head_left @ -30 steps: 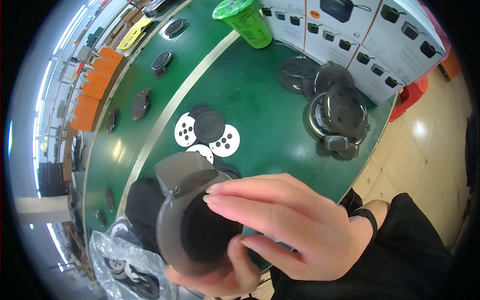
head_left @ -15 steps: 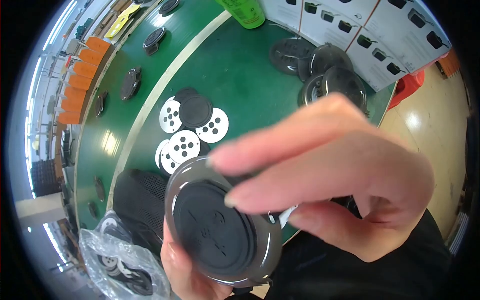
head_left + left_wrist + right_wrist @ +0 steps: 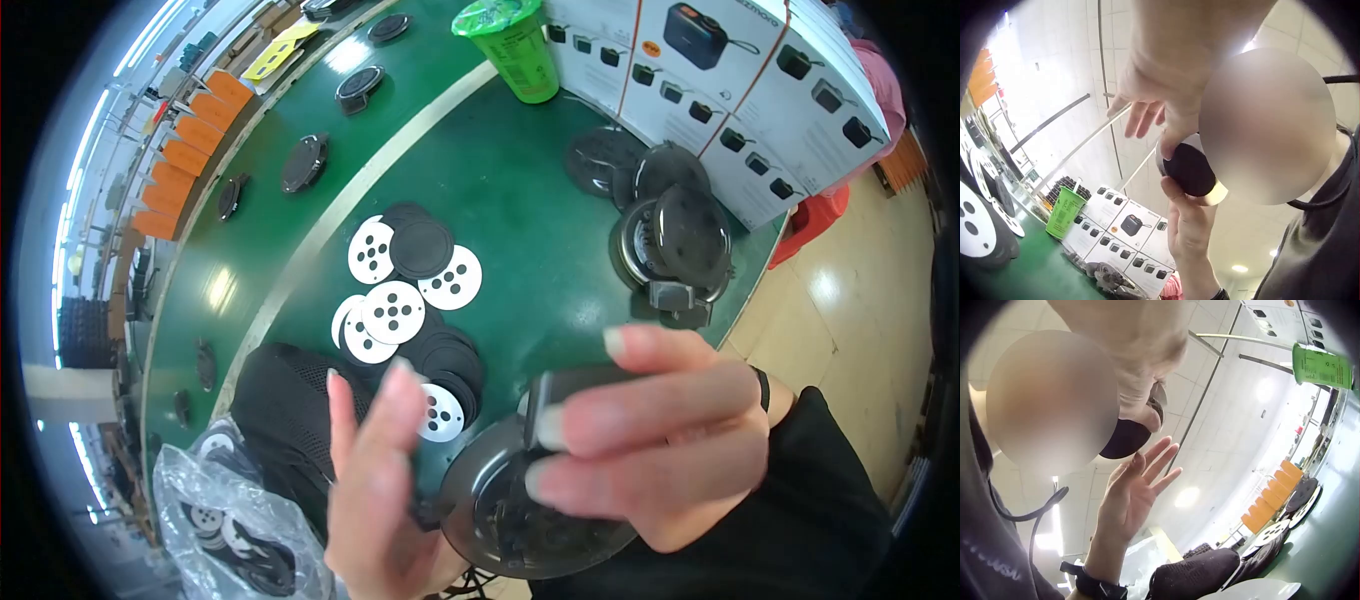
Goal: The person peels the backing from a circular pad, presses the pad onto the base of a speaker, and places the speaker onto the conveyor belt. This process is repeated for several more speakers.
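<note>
A smoky, see-through round part (image 3: pixel 500 500) with a squared block at its edge is near the table's front edge. My right hand (image 3: pixel 665 440) grips it by that block. A black disc covers its other face (image 3: pixel 1190 170), seen in the left wrist view. My left hand (image 3: pixel 385 500) has its fingers spread; in the right wrist view the left hand (image 3: pixel 1129 497) holds its thumb at the black disc (image 3: pixel 1124 439). White discs with black dots (image 3: pixel 394 312) and black discs (image 3: pixel 420 248) lie in overlapping piles beyond the hands.
A black mesh pouch (image 3: pixel 285 410) and a clear bag of discs (image 3: pixel 180 490) lie at left. Several glossy round parts (image 3: pixel 690 235) are stacked at right, before printed boxes (image 3: pixel 680 100). A green cup (image 3: pixel 515 60) stands at the back; more round parts (image 3: pixel 305 162) lie beyond the pale strip.
The round part has moved right and turned, its black-disc face now away from the head view. My left hand's fingers have come up and spread; my right hand has closed on the block.
</note>
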`<state>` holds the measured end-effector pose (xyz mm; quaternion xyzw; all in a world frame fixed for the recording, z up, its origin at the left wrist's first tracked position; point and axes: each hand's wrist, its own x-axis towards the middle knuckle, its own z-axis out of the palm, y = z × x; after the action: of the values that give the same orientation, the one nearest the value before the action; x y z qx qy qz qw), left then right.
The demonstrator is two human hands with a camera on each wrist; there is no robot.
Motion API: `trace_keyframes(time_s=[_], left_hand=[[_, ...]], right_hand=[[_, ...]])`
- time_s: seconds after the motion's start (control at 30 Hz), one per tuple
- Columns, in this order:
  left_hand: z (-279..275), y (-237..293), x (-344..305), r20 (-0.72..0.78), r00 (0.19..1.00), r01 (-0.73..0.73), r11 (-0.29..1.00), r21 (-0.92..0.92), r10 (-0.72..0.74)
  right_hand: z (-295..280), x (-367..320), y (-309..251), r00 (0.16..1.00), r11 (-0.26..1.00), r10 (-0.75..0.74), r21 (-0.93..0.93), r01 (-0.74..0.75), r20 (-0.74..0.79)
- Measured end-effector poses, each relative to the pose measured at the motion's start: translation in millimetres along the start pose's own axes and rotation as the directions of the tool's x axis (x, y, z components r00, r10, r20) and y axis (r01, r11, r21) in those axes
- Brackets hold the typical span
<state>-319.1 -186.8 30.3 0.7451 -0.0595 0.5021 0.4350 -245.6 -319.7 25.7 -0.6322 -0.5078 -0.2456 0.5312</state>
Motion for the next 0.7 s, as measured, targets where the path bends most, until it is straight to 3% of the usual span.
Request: trace_keyframes(time_s=[0.07, 0.1, 0.17, 0.23, 0.37, 0.53, 0.7], left_hand=[[-4, -7, -7, 0.216, 0.973, -0.161, 0.918, 0.362, 0.086], [-20, 0, 4, 0.369, 0.929, -0.095, 0.960, 0.265, -0.010], [-55, 15, 29, 0.655, 0.742, 0.095, 0.990, 0.105, -0.141], [-62, 20, 35, 0.770, 0.612, 0.238, 0.971, 0.036, -0.179], [-63, 19, 35, 0.756, 0.634, 0.256, 0.967, -0.005, -0.164], [-45, 22, 16, 0.566, 0.825, -0.069, 0.993, 0.101, -0.001], [-52, 17, 19, 0.610, 0.792, -0.081, 0.992, 0.096, 0.005]], right_hand=[[7, -4, -12, 0.990, 1.000, 0.016, -0.020, -0.019, -0.141], [11, -6, -19, 0.975, 0.999, 0.039, -0.019, -0.044, -0.218], [19, -9, -28, 0.942, 0.997, 0.069, -0.001, -0.073, -0.327], [23, -8, -30, 0.938, 0.998, 0.051, -0.003, -0.055, -0.344], [21, -5, -30, 0.952, 0.999, 0.030, -0.005, -0.033, -0.305], [15, -9, -26, 0.972, 0.999, 0.044, 0.021, -0.040, -0.233], [12, -3, -25, 0.987, 0.999, 0.040, 0.004, -0.039, -0.158]])
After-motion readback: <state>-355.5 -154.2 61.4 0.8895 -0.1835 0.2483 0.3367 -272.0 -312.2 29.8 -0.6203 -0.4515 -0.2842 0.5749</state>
